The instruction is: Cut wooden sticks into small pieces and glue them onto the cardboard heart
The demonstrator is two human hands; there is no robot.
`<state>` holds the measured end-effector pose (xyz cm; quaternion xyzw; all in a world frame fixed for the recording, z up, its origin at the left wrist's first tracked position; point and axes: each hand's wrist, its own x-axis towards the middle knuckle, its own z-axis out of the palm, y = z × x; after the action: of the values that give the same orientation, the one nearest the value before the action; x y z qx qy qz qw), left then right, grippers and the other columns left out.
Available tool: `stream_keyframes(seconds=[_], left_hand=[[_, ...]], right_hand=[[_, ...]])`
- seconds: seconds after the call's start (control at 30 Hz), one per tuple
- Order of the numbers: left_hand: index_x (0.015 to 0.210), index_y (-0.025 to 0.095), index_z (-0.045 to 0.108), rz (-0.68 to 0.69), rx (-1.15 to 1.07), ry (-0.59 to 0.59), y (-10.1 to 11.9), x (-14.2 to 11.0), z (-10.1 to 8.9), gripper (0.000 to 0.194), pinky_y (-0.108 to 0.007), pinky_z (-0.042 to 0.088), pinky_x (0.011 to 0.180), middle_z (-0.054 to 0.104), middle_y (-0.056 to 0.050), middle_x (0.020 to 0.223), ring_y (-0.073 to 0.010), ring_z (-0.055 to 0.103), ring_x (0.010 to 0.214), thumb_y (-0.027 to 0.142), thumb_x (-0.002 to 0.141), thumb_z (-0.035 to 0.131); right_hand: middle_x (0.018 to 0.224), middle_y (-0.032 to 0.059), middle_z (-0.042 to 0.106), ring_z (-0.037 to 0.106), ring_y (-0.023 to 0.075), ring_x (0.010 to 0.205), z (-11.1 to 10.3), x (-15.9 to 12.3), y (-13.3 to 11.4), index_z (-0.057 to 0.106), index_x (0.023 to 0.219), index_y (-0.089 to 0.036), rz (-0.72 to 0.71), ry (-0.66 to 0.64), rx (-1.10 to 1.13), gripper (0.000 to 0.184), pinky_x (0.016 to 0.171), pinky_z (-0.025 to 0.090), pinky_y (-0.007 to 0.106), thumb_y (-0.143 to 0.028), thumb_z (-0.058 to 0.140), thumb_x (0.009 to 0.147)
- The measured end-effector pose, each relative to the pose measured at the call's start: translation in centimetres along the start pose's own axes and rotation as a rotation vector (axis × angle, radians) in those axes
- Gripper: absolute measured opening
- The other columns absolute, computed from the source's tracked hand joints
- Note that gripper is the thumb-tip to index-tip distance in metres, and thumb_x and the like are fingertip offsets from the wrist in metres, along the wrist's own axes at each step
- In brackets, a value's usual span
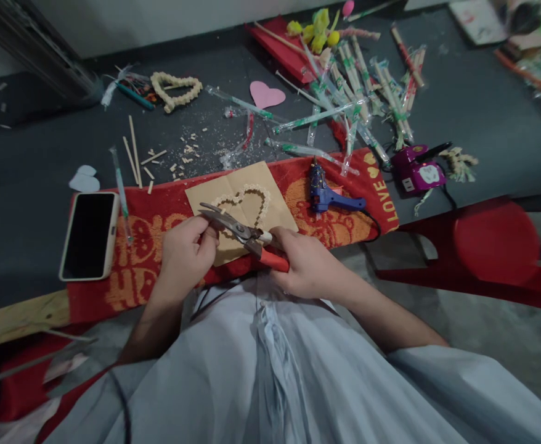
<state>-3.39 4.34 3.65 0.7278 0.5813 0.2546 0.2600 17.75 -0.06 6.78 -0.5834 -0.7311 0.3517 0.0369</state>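
Note:
My right hand point(305, 262) grips the red handles of a pair of metal snips point(238, 229), whose blades point left over a tan paper sheet point(277, 203). On that sheet lies a heart outline made of short wood pieces point(245, 200). My left hand point(185, 253) is curled closed just under the blade tips, its fingers pinched on something too small to make out.
A red towel point(136, 246) covers the board's edge. A phone point(89, 234) lies at the left, a blue glue gun point(328, 196) at the right. Wrapped chopsticks point(363, 86), a second stick heart point(175, 89), a pink paper heart point(267, 95) and a purple device point(418, 169) lie further back. A red stool point(487, 253) stands on the right.

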Motion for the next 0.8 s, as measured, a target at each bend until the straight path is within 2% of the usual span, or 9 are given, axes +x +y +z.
stream_keyframes(seconds=[0.13, 0.27, 0.43, 0.63, 0.8], left_hand=[[0.066, 0.019, 0.057, -0.043, -0.149, -0.043, 0.5, 0.1, -0.3, 0.018, -0.022, 0.038, 0.047, 0.056, 0.001, 0.055, -0.0104, 0.052, 0.05, 0.026, 0.081, 0.049], [0.065, 0.019, 0.058, -0.139, -0.421, -0.102, 1.1, 0.2, -0.6, 0.021, -0.023, 0.038, 0.045, 0.049, 0.002, 0.048, -0.0096, 0.048, 0.045, 0.028, 0.082, 0.051], [0.061, 0.02, 0.058, -0.236, -0.782, -0.226, 0.4, 0.4, -0.4, 0.019, -0.022, 0.031, 0.035, 0.047, 0.002, 0.049, -0.0065, 0.038, 0.037, 0.034, 0.074, 0.061], [0.057, 0.021, 0.056, -0.349, -0.864, -0.289, 0.7, 0.8, -0.5, 0.017, -0.021, 0.027, 0.032, 0.044, 0.003, 0.048, -0.0048, 0.033, 0.036, 0.033, 0.063, 0.067], [0.058, 0.019, 0.057, -0.375, -0.865, -0.251, 1.2, 0.8, -0.7, 0.014, -0.022, 0.027, 0.032, 0.047, 0.001, 0.052, -0.0045, 0.031, 0.036, 0.029, 0.064, 0.066]], right_hand=[[0.088, 0.0105, 0.061, 0.056, 0.0225, 0.074, -0.3, 0.2, 0.7, 0.048, 0.093, -0.015, -0.097, -0.049, 0.075, 0.024, 0.063, 0.039, 0.03, -0.027, 0.047, 0.072], [0.1, 0.0133, 0.059, 0.056, 0.0246, 0.088, -0.4, 0.4, 1.7, 0.048, 0.103, -0.012, -0.21, -0.055, 0.161, 0.035, 0.075, 0.044, 0.035, -0.025, 0.049, 0.07], [0.106, 0.0162, 0.058, 0.056, 0.0266, 0.093, -0.8, 0.5, 2.2, 0.047, 0.109, -0.01, -0.285, -0.08, 0.197, 0.044, 0.08, 0.046, 0.04, -0.026, 0.05, 0.069], [0.104, 0.0152, 0.06, 0.057, 0.0263, 0.09, -0.9, 0.5, 2.1, 0.048, 0.107, -0.011, -0.264, -0.067, 0.18, 0.041, 0.078, 0.045, 0.039, -0.027, 0.049, 0.069], [0.092, 0.011, 0.063, 0.057, 0.0232, 0.079, -0.3, 0.4, 1.3, 0.05, 0.102, -0.014, -0.149, -0.021, 0.136, 0.038, 0.066, 0.042, 0.031, -0.027, 0.048, 0.066]])
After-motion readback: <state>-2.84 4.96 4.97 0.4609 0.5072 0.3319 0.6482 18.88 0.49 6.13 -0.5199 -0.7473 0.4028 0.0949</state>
